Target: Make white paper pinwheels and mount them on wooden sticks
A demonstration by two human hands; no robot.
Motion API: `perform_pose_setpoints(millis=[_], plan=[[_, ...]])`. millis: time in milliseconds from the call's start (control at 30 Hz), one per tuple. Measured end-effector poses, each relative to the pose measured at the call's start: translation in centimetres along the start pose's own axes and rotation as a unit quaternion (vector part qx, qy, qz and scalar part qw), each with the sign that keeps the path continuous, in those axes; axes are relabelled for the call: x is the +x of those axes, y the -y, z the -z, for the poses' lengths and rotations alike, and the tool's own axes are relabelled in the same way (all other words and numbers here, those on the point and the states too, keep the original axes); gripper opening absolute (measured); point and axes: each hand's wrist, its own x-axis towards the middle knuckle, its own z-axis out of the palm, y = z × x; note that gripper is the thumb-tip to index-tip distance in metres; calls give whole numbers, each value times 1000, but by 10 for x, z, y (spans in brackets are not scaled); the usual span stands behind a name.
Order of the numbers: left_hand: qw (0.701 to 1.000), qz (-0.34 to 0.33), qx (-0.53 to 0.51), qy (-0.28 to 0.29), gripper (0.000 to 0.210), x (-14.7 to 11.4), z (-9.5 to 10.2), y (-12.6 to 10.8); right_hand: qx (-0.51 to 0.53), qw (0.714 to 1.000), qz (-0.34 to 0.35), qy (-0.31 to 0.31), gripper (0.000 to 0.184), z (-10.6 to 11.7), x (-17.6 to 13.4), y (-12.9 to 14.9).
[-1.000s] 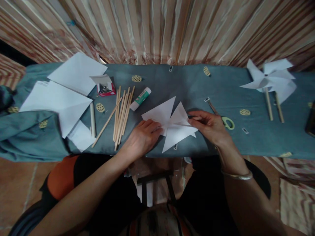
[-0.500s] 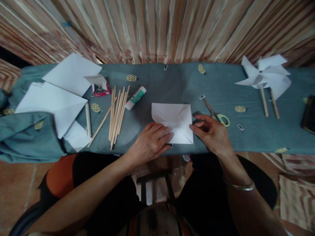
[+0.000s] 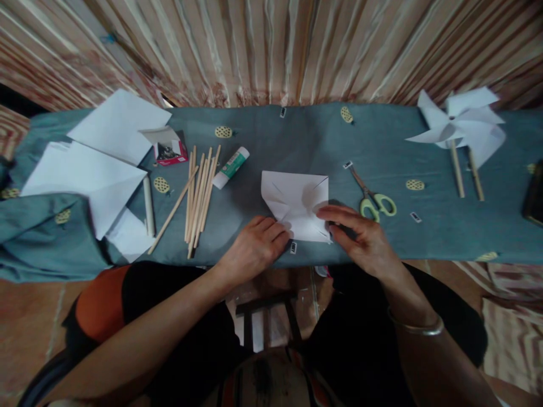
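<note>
The left hand (image 3: 257,246) pinches the slit white paper square (image 3: 302,195) near its near-left corner. The right hand (image 3: 324,220), loosely parted, overlaps its right edge

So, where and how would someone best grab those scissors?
Probably by the green handles of the scissors, coming from the near right: the loops spread apart on that side, close to the right hand, while the blades point away, to the left.
</note>
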Motion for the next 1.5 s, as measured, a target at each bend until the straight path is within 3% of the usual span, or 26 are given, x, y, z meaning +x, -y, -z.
perform_pose_setpoints(millis=[167,300,567,900,1100,1333,1500], plan=[[999,26,-26,-2,19,-5,2,3,17,997,11,71,44,4,-3,-3],[999,26,-20,-10,21,-7,5,4,45,996,5,80,39,4,-2,-1],[999,21,-30,-12,21,-4,3,0,95,995,1,30,12,-6,4,1],[997,23,-78,-16,43,-4,-3,-5,76,994,-80,-27,14,-23,14,12],[997,13,-82,-6,32,-5,-4,-3,16,995,-86,-44,16,-27,18,17],[989,41,-136,-33,26,-1,-8,-4,-75,996,-31,-49,15,-29,16,22],[988,48,-144,-23,26,-1,-9,-4,-94,994,38,-46,13,-29,17,21]])
